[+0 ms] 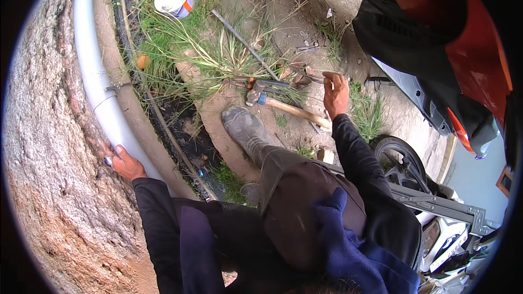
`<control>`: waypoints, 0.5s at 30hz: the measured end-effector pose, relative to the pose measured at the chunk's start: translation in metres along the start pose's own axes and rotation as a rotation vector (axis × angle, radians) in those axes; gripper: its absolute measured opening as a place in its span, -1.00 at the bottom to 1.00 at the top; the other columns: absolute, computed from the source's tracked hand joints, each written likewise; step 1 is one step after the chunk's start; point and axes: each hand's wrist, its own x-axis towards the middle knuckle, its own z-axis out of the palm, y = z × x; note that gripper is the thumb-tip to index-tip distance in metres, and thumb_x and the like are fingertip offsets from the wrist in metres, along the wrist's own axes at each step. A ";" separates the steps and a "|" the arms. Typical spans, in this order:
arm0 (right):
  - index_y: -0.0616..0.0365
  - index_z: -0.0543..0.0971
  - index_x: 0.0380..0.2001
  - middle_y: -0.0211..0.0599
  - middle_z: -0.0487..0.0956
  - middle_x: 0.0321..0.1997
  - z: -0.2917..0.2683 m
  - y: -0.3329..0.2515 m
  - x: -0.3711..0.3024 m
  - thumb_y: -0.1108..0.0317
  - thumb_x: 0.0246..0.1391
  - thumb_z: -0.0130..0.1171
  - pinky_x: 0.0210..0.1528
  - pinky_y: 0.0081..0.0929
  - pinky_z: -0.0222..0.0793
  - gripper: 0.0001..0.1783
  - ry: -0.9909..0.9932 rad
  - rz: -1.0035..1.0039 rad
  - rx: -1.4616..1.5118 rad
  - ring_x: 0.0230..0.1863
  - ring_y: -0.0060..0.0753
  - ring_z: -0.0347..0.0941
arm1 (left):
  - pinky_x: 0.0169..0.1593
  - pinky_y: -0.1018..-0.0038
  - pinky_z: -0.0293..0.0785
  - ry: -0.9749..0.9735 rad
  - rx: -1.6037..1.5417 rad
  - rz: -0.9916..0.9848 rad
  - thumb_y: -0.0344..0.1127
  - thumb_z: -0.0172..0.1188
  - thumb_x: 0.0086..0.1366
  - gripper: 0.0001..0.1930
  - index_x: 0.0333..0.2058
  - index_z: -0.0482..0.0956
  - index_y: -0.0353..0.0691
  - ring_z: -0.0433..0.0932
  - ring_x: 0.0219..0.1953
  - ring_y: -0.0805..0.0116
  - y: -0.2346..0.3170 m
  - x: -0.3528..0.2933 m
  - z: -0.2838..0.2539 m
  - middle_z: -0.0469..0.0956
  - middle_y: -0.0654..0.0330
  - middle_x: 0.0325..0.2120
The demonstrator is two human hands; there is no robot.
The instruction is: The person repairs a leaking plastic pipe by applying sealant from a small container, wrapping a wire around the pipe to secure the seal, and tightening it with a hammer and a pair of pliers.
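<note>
My left hand (129,165), with a ring on one finger, lies over a long grey plastic pipe (114,117). Its fingers curl over the pipe's edge on the side of the rough wall. Over the dirt, my right hand (336,95) has its fingers drawn together; a thin strip-like piece shows by the fingertips, too small to name. Just left of that hand lies a hammer (294,111) with a wooden handle and a blue band below its head. Beyond the hammer's head are an orange-and-black handled tool (239,80) and a long metal bar (245,44).
A rough stone wall (49,120) rises along the left. A narrow wet gutter (182,128) runs beside the pipe. A white paint bucket (174,0) stands in grass. My boot (245,125) rests on the slab. A red and black motorbike (430,22) crowds the right.
</note>
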 end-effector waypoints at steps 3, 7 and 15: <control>-0.09 0.68 -0.11 -0.29 0.67 -0.09 0.007 0.023 0.028 0.12 0.15 0.20 0.05 -0.28 0.39 -0.71 -0.368 0.077 -0.068 -0.04 -0.08 0.55 | 0.13 0.25 0.37 -0.071 0.057 -0.052 0.03 -0.06 0.43 -0.32 0.30 0.24 -0.44 0.50 0.09 0.03 0.009 -0.002 0.000 0.44 -0.19 0.13; 0.03 0.71 -0.18 -0.25 0.71 -0.24 0.010 0.050 0.056 0.14 0.10 0.26 -0.06 -0.35 0.45 -0.71 -0.616 0.169 0.196 -0.19 -0.23 0.61 | 0.15 0.25 0.37 -0.087 -0.022 -0.098 -0.03 -0.04 0.44 -0.36 0.29 0.26 -0.45 0.49 0.12 0.03 -0.001 0.001 -0.002 0.44 -0.19 0.14; 0.19 0.69 -0.27 -0.31 0.67 -0.34 -0.012 0.040 0.057 0.25 0.15 0.25 -0.13 -0.42 0.43 -0.78 -0.528 0.104 0.189 -0.25 -0.42 0.57 | 0.28 0.27 0.25 -0.062 -0.078 -0.054 -0.11 -0.01 0.44 -0.38 0.28 0.27 -0.51 0.40 0.23 0.06 -0.017 0.003 0.001 0.39 -0.20 0.21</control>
